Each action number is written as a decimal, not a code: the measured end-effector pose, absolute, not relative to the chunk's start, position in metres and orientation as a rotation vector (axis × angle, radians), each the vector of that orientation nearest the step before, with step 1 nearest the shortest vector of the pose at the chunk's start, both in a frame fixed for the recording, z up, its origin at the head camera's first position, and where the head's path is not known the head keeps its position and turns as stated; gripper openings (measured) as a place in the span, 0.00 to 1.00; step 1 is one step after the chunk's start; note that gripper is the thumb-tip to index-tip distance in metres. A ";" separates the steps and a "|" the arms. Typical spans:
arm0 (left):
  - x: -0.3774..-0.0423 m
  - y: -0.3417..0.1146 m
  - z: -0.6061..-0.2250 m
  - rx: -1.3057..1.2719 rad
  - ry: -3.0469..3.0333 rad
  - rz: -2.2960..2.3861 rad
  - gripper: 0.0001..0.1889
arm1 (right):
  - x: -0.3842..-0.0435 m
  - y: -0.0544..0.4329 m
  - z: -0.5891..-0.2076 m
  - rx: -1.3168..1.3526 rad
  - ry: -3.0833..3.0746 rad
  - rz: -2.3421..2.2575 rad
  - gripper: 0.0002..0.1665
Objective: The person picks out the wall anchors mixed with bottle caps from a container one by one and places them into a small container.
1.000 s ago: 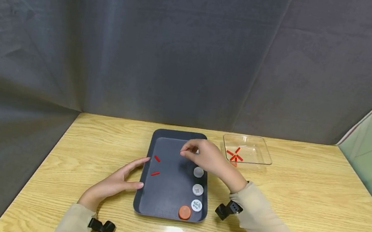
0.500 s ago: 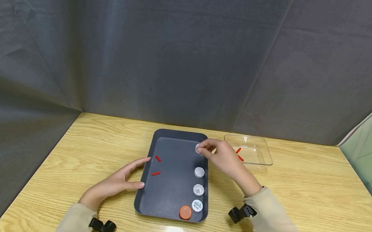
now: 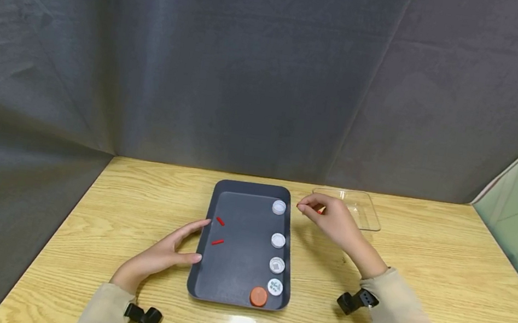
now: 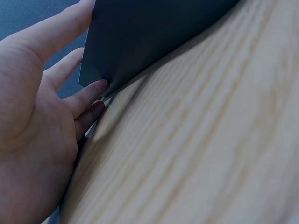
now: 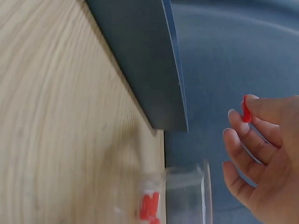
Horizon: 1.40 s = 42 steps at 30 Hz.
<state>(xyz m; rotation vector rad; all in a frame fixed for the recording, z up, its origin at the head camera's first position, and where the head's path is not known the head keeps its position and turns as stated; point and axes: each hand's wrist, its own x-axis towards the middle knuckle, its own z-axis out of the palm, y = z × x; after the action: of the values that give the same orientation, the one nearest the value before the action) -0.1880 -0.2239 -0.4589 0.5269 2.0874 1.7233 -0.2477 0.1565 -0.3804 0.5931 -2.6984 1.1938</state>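
My right hand pinches a small red stick between thumb and index finger, in the air just right of the dark grey tray. In the head view it overlaps the clear rectangular container, hiding much of it. Red pieces lie inside that container in the right wrist view. Two more red sticks lie on the left half of the tray. My left hand rests at the tray's left edge, its thumb and fingers spread and touching the side.
Along the tray's right side stand white round caps, one at the far end, one near the front with green print. An orange cap sits in the front right corner. A grey curtain rises behind the wooden table.
My right hand has moved right, from above the tray, past the far white cap, to beside the clear container, carrying the red stick. The left hand has stayed at the tray edge.
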 end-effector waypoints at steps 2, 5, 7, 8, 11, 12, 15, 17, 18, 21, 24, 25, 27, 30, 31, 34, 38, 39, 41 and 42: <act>-0.188 -0.224 -0.459 0.523 2.084 1.722 0.41 | -0.247 0.162 -0.382 0.563 -2.706 1.215 0.06; -0.188 -0.224 -0.460 0.526 2.084 1.717 0.41 | -0.248 0.169 -0.384 0.518 -2.716 1.246 0.08; -0.188 -0.224 -0.460 0.531 2.085 1.720 0.41 | -0.248 0.174 -0.384 0.505 -2.710 1.245 0.09; -0.188 -0.224 -0.460 0.532 2.089 1.720 0.41 | -0.249 0.176 -0.385 0.503 -2.704 1.236 0.10; -0.188 -0.224 -0.459 0.534 2.094 1.721 0.41 | -0.249 0.183 -0.385 0.506 -2.683 1.224 0.10; -0.188 -0.225 -0.459 0.539 2.098 1.718 0.41 | -0.249 0.184 -0.385 0.507 -2.678 1.221 0.09; -0.188 -0.225 -0.459 0.533 2.097 1.717 0.41 | -0.249 0.190 -0.385 0.513 -2.672 1.208 0.08; -0.188 -0.225 -0.459 0.529 2.097 1.719 0.41 | -0.249 0.193 -0.386 0.511 -2.671 1.182 0.08; -0.188 -0.225 -0.458 0.525 2.095 1.722 0.41 | -0.249 0.195 -0.386 0.511 -2.668 1.170 0.07; -0.187 -0.225 -0.458 0.517 2.098 1.724 0.40 | -0.250 0.200 -0.387 0.514 -2.651 1.136 0.07; -0.188 -0.225 -0.458 0.518 2.099 1.721 0.41 | -0.250 0.206 -0.389 0.523 -2.638 1.126 0.07; -0.188 -0.225 -0.458 0.521 2.098 1.720 0.41 | -0.250 0.208 -0.390 0.527 -2.638 1.123 0.07; -0.188 -0.225 -0.458 0.525 2.099 1.714 0.41 | -0.250 0.212 -0.391 0.524 -2.644 1.122 0.07; -0.188 -0.224 -0.457 0.524 2.095 1.716 0.41 | -0.249 0.217 -0.392 0.507 -2.659 1.112 0.08; -0.188 -0.224 -0.457 0.522 2.094 1.717 0.41 | -0.249 0.218 -0.392 0.502 -2.663 1.109 0.08; -0.188 -0.224 -0.457 0.519 2.089 1.723 0.41 | -0.249 0.222 -0.394 0.499 -2.666 1.106 0.07; -0.188 -0.224 -0.457 0.518 2.084 1.727 0.41 | -0.249 0.227 -0.396 0.515 -2.671 1.104 0.06; -0.188 -0.224 -0.458 0.517 2.083 1.727 0.41 | -0.249 0.229 -0.397 0.519 -2.675 1.101 0.06; -0.187 -0.224 -0.458 0.508 2.084 1.727 0.41 | -0.250 0.231 -0.398 0.523 -2.686 1.093 0.06; -0.187 -0.224 -0.458 0.507 2.086 1.726 0.41 | -0.250 0.232 -0.398 0.524 -2.692 1.089 0.07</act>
<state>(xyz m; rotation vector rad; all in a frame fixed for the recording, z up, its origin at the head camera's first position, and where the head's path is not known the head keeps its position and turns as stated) -0.1874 -0.2243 -0.4578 0.5070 2.0855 1.7258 -0.2500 0.2322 -0.3985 0.5243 -2.6917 1.0890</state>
